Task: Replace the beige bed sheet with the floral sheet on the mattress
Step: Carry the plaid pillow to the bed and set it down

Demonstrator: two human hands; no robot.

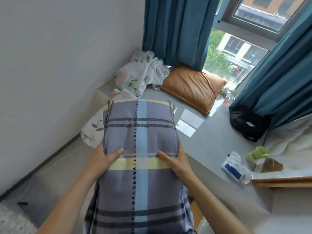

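Observation:
I hold a plaid pillow (140, 132) of purple, blue and yellow stripes out in front of me. My left hand (104, 156) grips its left side, thumb on top. My right hand (175, 159) grips its right side the same way. The floral sheet (141, 73) lies crumpled on the grey window ledge (211, 141), partly hanging down behind the pillow on the left. No beige sheet can be told apart in this view. A white mattress corner (295, 142) shows at the right.
An orange-brown pillow (192, 88) lies on the ledge by the window. A black bag (248, 124) sits under the teal curtain (278, 73). A tissue pack (234, 166) and a green carton (255, 152) lie near the mattress. A white cable (50, 168) runs along the floor by the wall.

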